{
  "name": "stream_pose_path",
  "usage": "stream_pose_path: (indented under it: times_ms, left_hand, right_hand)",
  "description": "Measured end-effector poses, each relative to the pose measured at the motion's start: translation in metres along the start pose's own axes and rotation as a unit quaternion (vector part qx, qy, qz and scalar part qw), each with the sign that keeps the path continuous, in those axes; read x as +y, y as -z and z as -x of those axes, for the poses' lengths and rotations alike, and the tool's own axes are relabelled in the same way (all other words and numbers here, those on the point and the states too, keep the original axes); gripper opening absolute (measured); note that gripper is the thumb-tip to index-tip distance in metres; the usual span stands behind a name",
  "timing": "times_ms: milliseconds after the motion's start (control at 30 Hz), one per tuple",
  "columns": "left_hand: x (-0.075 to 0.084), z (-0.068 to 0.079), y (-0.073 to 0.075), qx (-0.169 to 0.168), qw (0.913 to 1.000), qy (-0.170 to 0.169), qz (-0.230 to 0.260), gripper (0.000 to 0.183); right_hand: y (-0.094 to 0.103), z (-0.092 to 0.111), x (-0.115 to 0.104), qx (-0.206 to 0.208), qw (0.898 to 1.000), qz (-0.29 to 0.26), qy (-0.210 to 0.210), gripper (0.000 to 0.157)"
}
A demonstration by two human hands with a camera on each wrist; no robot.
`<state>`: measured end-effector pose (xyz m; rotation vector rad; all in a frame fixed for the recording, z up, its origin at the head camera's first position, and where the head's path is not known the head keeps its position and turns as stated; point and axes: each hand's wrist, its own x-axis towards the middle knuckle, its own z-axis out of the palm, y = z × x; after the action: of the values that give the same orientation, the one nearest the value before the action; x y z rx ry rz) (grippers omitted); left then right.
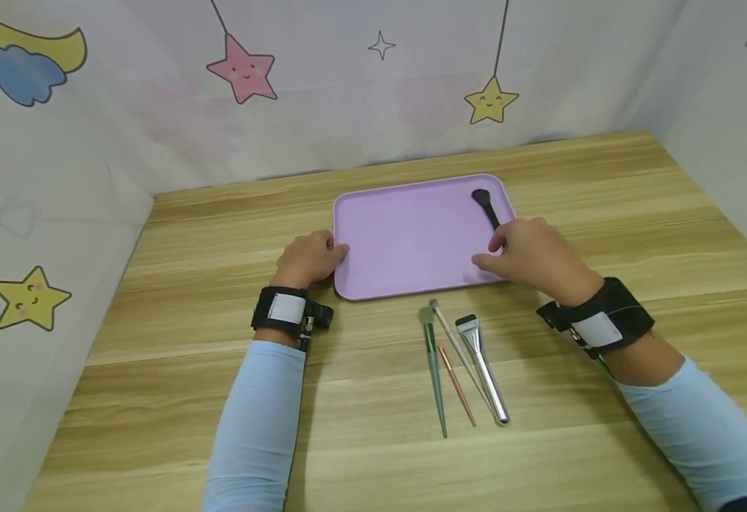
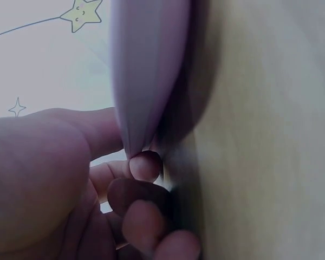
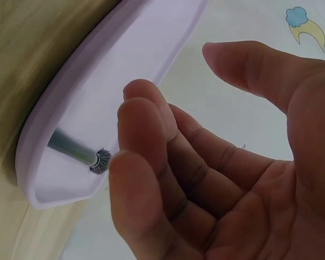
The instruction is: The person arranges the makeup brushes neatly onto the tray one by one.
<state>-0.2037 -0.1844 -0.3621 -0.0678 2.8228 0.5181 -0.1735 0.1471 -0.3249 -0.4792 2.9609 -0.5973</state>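
A lilac rectangular tray lies toward the back of the table. My left hand pinches its left rim, thumb over the top and fingers curled under; the left wrist view shows the tray edge between them. Inside the tray, at the right, lies a black makeup brush, its lower part hidden behind my right hand. That hand hovers above the tray's right end with thumb and fingers apart. In the right wrist view nothing is between them, and the brush lies in the tray beyond the fingertips.
In front of the tray several makeup brushes lie on the wooden table: a green one, a small copper-coloured one, a thin pale one and a wide silver one. A printed cloth hangs behind the table.
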Motion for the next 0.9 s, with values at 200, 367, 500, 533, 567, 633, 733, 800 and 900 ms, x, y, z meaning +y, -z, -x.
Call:
stream_pose_path:
  times_ms: [200, 367, 500, 533, 567, 633, 733, 800, 900]
  left_hand:
    - [0.000, 0.000, 0.000, 0.002, 1.0000, -0.002, -0.002, 0.036]
    - [0.000, 0.000, 0.000, 0.005, 1.0000, -0.005, -0.001, 0.036]
    - [-0.001, 0.000, 0.001, 0.005, 1.0000, -0.004, 0.003, 0.036]
    - [-0.001, 0.000, 0.001, 0.005, 1.0000, -0.004, 0.002, 0.037]
    - [-0.001, 0.000, 0.001, 0.005, 1.0000, -0.003, 0.002, 0.037]
    - [-0.001, 0.000, 0.001, 0.004, 1.0000, -0.003, 0.002, 0.037]
    - [-0.001, 0.000, 0.001, 0.003, 1.0000, -0.005, -0.001, 0.037]
    - [-0.001, 0.000, 0.001, 0.003, 1.0000, -0.007, -0.002, 0.037]
    - [-0.001, 0.000, 0.001, 0.004, 1.0000, -0.009, -0.001, 0.036]
  right_hand:
    - [-0.001, 0.003, -0.002, -0.004, 1.000, -0.001, 0.008, 0.033]
    - [-0.002, 0.005, -0.002, -0.005, 1.000, 0.005, 0.020, 0.034]
    - [-0.003, 0.007, -0.003, -0.010, 1.000, 0.007, 0.023, 0.036]
    - [-0.004, 0.008, -0.004, -0.012, 1.000, 0.007, 0.023, 0.036]
    - [-0.004, 0.008, -0.005, -0.012, 1.000, 0.008, 0.024, 0.037]
    - [-0.005, 0.010, -0.006, -0.013, 0.999, 0.011, 0.030, 0.037]
    - [-0.005, 0.012, -0.009, -0.021, 0.999, 0.018, 0.039, 0.038]
    - [-0.005, 0.013, -0.009, -0.026, 0.998, 0.019, 0.045, 0.039]
    - [-0.006, 0.015, -0.010, -0.030, 0.998, 0.021, 0.052, 0.041]
